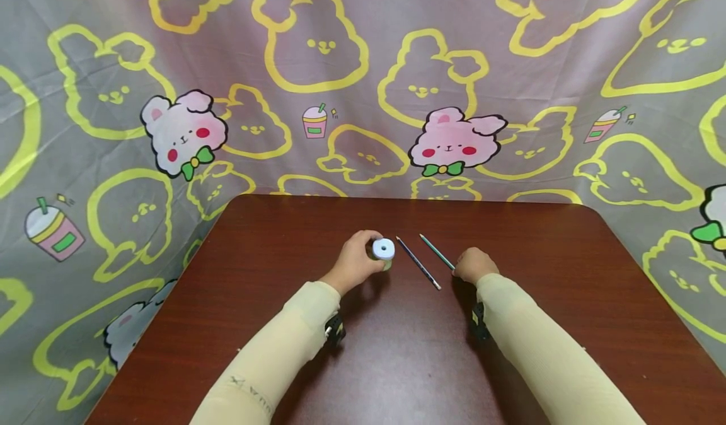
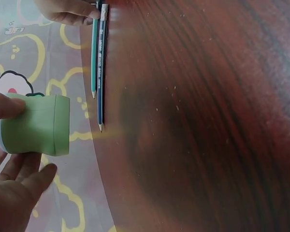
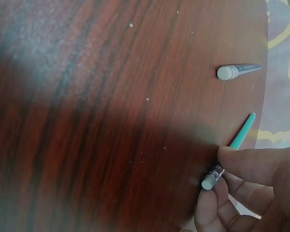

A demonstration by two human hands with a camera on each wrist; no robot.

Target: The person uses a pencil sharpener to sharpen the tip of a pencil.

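My left hand (image 1: pixel 357 261) grips a small pencil sharpener (image 1: pixel 384 248), thumb on one side and fingers on the other. Its pale top has a round dark hole, and its body (image 2: pixel 36 124) is light green. In the left wrist view the base appears raised off the table. My right hand (image 1: pixel 475 265) pinches a teal pencil (image 1: pixel 437 251) near its eraser end (image 3: pixel 209 183), with the tip pointing away from me. Between the hands, a dark blue pencil (image 1: pixel 418 264) with a white eraser lies on the table, touched by neither hand.
The brown wooden table (image 1: pixel 272 255) has rounded far corners. Behind it and along its left side hangs a grey curtain (image 1: pixel 363 53) with yellow outlines and pink rabbit faces. A small dark device (image 1: pixel 334 329) is strapped at each wrist.
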